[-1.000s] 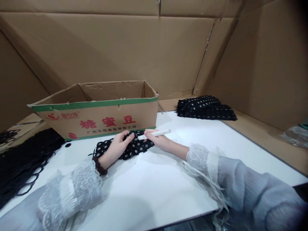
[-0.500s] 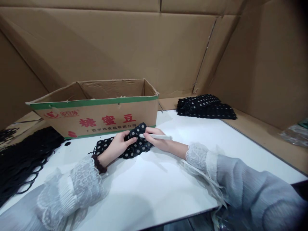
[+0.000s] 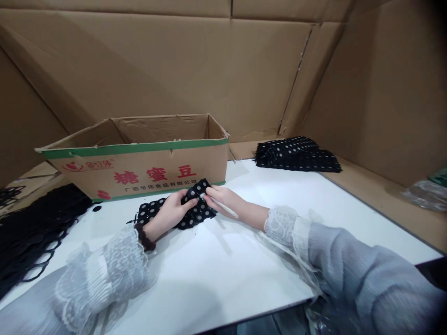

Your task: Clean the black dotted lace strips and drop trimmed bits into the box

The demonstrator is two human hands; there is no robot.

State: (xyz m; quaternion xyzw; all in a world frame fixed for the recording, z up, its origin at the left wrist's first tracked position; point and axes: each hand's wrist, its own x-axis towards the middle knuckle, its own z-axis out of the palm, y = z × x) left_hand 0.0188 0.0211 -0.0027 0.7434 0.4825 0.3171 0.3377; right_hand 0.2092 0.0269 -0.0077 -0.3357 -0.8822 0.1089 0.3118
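Note:
A piece of black fabric with rows of pale round dots [image 3: 195, 217] lies on the white tabletop, one corner raised near the carton. My left hand [image 3: 170, 211] is closed on it, thumb and fingers pinching a fold. Opposite, my right hand [image 3: 232, 200] grips a slim white pen-like stick [image 3: 226, 208], whose tip meets the fabric beside my left thumb. What kind of tip it has is too small to make out.
An open cardboard carton [image 3: 153, 174] with a green rim stands behind my hands. More dotted black fabric [image 3: 296, 156] is stacked at the back right. Black looped material [image 3: 38, 228] spreads over the left side. A small black disc [image 3: 97, 209] sits near the carton. Cardboard walls surround the table.
The white stick has swung from nearly level to slanting, its rear end now lower and further left. My right hand has shifted slightly left; my left hand keeps its hold on the fabric.

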